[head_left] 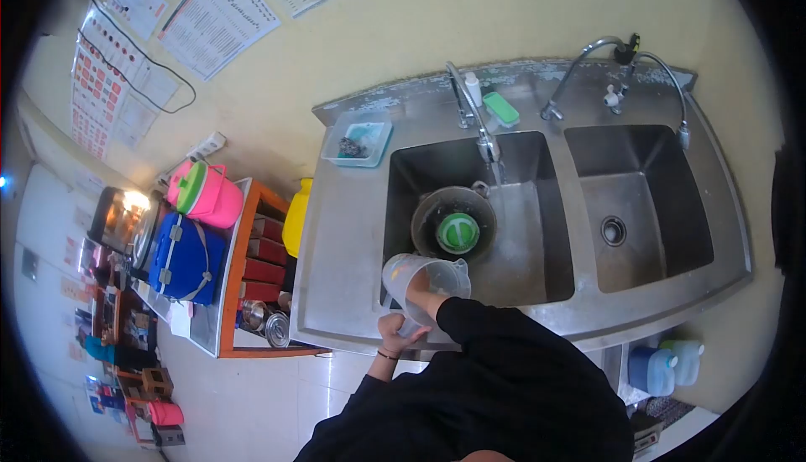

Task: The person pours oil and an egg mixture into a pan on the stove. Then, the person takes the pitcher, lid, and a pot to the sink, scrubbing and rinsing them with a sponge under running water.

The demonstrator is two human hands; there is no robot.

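A clear plastic measuring jug point(399, 273) is tipped on its side over the front edge of the left sink. My left hand point(397, 333) grips it from below, near the counter's front edge. My right hand point(426, 297) reaches into the jug's mouth, its fingers hidden inside. Just beyond, a dark metal pot point(421, 220) sits in the left sink basin point(531, 235). In the pot lies a round green-and-white item point(458, 233), its kind unclear. Water runs from the left faucet point(487, 145) into the basin.
A plastic tub point(378, 153) with a scouring pad stands on the left of the counter. Behind the sink are a green sponge point(501, 109) and a white bottle point(473, 89). The right basin point(625, 193) has its own faucets. A blue cooler box point(186, 256) and pink jug point(217, 198) stand left.
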